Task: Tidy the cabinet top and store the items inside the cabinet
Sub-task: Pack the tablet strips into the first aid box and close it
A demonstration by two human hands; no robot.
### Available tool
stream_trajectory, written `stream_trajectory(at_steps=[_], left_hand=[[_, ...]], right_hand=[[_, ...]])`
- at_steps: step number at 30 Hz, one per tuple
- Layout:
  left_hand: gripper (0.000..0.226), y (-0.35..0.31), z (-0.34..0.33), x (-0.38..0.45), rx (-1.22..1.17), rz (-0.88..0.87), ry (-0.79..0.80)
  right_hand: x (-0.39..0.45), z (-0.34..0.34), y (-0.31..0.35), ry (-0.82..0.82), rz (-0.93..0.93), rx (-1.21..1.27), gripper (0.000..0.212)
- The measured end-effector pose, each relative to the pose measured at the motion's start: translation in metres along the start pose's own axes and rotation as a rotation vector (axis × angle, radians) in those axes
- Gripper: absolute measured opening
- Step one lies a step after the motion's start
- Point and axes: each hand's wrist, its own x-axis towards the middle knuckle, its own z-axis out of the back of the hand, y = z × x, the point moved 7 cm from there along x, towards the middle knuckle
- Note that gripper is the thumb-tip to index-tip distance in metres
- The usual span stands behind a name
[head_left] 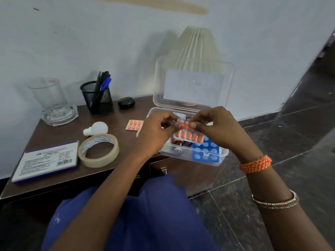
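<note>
Orange pill strip [188, 135] pinched between left hand [155, 131] and right hand [215, 127].

Your cabinet top [126, 113] looks like dark wood-grain laminate with a smooth, faintly shiny finish. The open box [192, 156] and its lid [194, 82] are clear, glossy plastic. The pill strip [189, 135] you hold shows shiny foil under clear blisters. The pen holder [97, 100] is matt black metal mesh. The tumbler [47, 93] and ashtray [59, 115] are clear glass. The tape roll [98, 150] is translucent and glossy; the floor [290, 142] is polished speckled stone.
</note>
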Motion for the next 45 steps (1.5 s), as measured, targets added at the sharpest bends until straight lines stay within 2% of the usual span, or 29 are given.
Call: stream_trajectory(at_steps=[3,9,24,27,31,36,39,45], left_hand=[[0.008,0.000,0.001,0.002,0.122,-0.018,-0.025],[0.011,0.002,0.000,0.003,0.286,-0.027,0.002],[0.027,-0.001,-0.009,-0.004,0.316,-0.048,0.099],[0.026,0.001,-0.010,-0.005,0.328,-0.052,0.106],[0.020,0.004,-0.013,-0.005,0.371,-0.056,0.119],[0.017,0.006,-0.014,-0.006,0.379,-0.058,0.125],[0.018,0.006,-0.012,-0.006,0.379,-0.064,0.119],[0.020,0.009,-0.006,-0.007,0.404,-0.051,0.100]], right_hand=[[-0.001,0.009,-0.017,-0.066,-0.069,0.001,0.004],[-0.005,0.006,-0.038,-0.067,-0.132,-0.071,0.011],[-0.009,-0.013,-0.056,-0.076,-0.187,-0.438,0.016],[-0.011,-0.013,-0.058,-0.072,-0.173,-0.477,0.013],[-0.010,-0.017,-0.058,0.012,-0.176,-0.529,0.007],[-0.008,-0.014,-0.058,-0.046,-0.216,-0.526,0.012],[-0.008,-0.017,-0.055,0.005,-0.184,-0.590,0.002],[-0.004,-0.012,-0.040,-0.057,-0.135,-0.636,0.012]])
